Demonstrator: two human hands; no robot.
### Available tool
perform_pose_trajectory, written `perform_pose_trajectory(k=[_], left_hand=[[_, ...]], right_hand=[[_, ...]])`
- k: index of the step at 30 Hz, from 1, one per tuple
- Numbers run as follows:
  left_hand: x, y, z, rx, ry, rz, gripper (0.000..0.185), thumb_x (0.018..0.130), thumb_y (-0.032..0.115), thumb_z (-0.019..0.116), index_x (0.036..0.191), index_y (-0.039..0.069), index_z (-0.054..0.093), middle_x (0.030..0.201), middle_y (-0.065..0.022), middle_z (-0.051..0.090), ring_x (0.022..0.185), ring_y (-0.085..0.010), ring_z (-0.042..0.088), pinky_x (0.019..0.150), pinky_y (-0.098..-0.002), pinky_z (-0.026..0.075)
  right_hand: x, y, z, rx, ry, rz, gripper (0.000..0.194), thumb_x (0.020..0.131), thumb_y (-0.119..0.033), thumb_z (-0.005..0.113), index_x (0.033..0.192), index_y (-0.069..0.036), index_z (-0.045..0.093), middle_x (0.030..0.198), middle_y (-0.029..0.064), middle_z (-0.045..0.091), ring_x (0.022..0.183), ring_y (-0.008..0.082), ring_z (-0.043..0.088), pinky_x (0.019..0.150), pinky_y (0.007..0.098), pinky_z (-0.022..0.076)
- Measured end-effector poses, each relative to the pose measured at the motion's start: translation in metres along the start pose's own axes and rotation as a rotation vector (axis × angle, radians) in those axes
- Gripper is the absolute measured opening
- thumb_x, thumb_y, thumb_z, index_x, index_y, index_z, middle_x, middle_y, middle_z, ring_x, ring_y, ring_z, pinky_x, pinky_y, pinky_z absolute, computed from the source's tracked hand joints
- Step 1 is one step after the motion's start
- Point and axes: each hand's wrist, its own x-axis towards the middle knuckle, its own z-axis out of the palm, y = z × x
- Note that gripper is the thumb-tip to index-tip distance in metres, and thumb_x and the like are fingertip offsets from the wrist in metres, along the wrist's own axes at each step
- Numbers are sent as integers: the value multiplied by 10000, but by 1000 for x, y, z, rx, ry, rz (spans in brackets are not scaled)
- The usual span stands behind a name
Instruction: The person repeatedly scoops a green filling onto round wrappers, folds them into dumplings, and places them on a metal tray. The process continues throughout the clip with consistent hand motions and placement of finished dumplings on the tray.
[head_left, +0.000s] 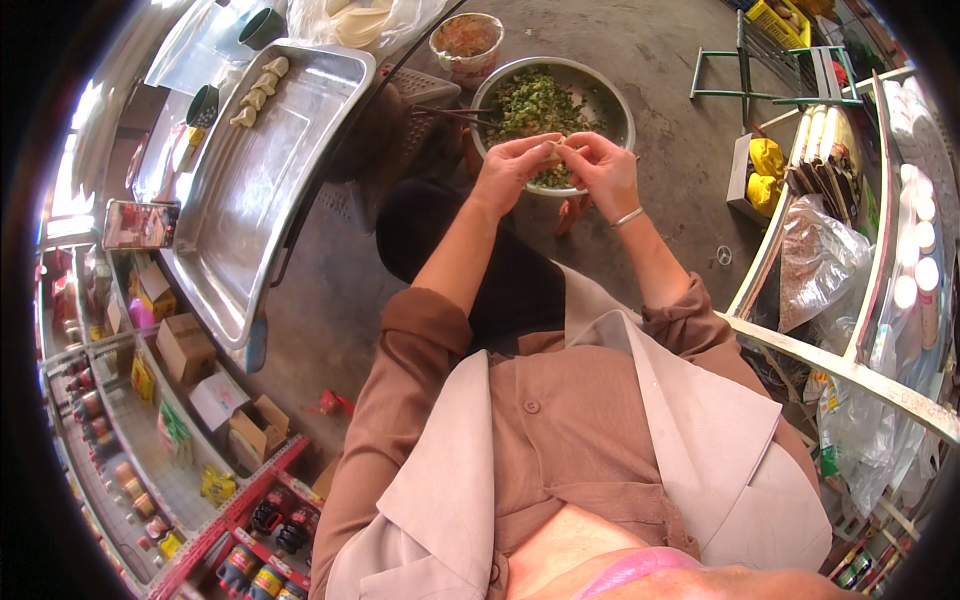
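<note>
Both hands meet above a wide metal bowl (629, 112) of chopped green filling (536, 97). Between their fingertips is a small pale dough wrapper (556, 147), probably a dumpling, mostly covered by the fingers. My left hand (506, 169) grips its left side. On the other side, my right hand (606, 169), with a bracelet at the wrist, pinches the dough between thumb and fingers. Chopsticks (454, 112) rest over the bowl's left rim. To the left, a metal tray (240, 195) carries a short row of folded dumplings (259, 91) at its far end.
Round dough wrappers (361, 26) lie in a plastic bag beyond the tray. A tub (466, 46) of reddish food stands behind the bowl. A phone (141, 225) is propped at the tray's left edge. Stocked shelves (120, 405) flank the left; a white-framed rack (832, 364) borders the right.
</note>
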Motion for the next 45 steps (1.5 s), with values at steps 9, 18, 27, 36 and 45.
perform_pose_trajectory(k=[9, 18, 27, 36, 45], left_hand=[[-3, 3, 1, 195, -35, 8, 255, 892, 90, 626, 1108, -43, 652, 1064, -116, 671, 932, -170, 647, 858, -280, 527], [-3, 3, -1, 163, -70, -21, 262, 901, 91, 606, 1122, -46, 638, 1064, -116, 655, 941, -181, 648, 853, -287, 532], [4, -7, -9, -7, -13, -17, 112, 852, 51, 659, 935, -20, 633, 920, -100, 653, 831, -182, 654, 766, -300, 568], [3, -7, -9, -31, -22, -41, 188, 863, 75, 663, 1023, -12, 620, 972, -106, 645, 876, -180, 649, 762, -296, 569], [5, -16, -7, 253, -225, 93, 900, 788, 250, 766, 1478, 32, 230, 1377, -160, 436, 1207, -219, 489, 1011, -321, 393]], right_hand=[[1, 8, 3, -294, 61, -253, 115, 887, -119, 630, 851, -11, 639, 629, 39, 606, 502, 74, 538, 469, 219, 426], [1, 13, -1, 57, -19, 16, 117, 895, -109, 613, 919, 6, 618, 682, 42, 614, 523, 89, 573, 461, 223, 458], [-2, 12, 2, 14, -55, 2, 131, 915, -117, 601, 975, -8, 642, 718, 27, 617, 537, 70, 576, 469, 208, 460], [2, 12, 0, 278, -104, 175, 166, 876, -135, 657, 980, -8, 679, 734, 47, 652, 537, 92, 576, 467, 224, 454], [2, 14, -5, 581, -75, 191, 126, 884, -47, 632, 989, 6, 677, 762, 36, 636, 548, 53, 492, 503, 196, 434]])
